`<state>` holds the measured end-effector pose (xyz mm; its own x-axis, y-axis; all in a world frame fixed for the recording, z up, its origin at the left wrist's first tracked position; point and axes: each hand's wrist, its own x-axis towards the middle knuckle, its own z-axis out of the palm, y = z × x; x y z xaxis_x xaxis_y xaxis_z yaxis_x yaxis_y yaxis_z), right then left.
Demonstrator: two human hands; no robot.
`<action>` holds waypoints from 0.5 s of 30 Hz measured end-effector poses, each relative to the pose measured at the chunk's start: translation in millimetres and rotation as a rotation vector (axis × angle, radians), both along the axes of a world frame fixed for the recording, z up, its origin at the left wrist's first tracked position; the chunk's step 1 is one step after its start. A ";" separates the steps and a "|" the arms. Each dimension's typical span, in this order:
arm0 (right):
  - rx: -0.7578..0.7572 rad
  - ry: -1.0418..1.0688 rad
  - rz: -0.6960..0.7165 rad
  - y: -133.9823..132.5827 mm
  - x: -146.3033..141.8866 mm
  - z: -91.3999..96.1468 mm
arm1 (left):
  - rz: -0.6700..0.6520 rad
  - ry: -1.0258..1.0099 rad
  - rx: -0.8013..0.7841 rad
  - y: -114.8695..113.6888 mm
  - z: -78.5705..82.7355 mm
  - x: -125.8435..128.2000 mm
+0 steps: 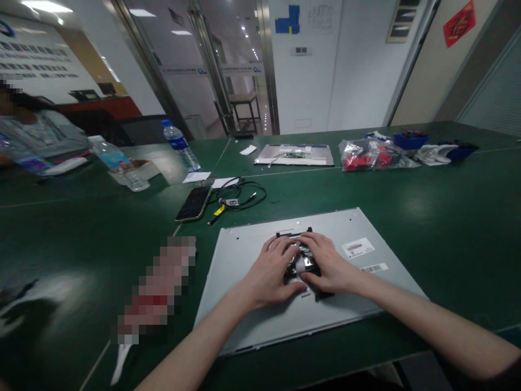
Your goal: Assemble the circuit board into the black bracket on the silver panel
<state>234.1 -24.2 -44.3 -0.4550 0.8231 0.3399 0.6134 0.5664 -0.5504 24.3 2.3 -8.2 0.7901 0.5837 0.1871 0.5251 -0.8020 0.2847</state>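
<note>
A flat light-grey display panel [248, 255] lies back side up on the table before me. At its middle sits a black bracket-like part [311, 262] with shiny areas and a pale strip along it. My left hand [273, 271] grips this part from the left, fingers bent over its far portion and thumb along the near side. From the right, my right hand [330, 265] holds the same part, its fingertips close to those of the left. Both hands cover much of the part, so its full shape is hidden.
Left of the panel are a phone [194, 203], a black cable [244, 205] and a pixelated object [158, 282]. Farther back stand bottles [181, 145], a second panel [264, 156] and a plastic bag with red items [372, 156]. A person [52, 130] sits at far left.
</note>
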 end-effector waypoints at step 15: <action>-0.028 -0.051 0.037 -1.4 4.1 6.8 | -0.011 0.021 0.008 -0.4 -0.1 -0.2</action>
<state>238.2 -25.6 -37.5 -0.5013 0.8143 0.2926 0.6198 0.5739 -0.5353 24.1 1.9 -8.3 0.8003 0.5735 0.1751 0.5218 -0.8099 0.2678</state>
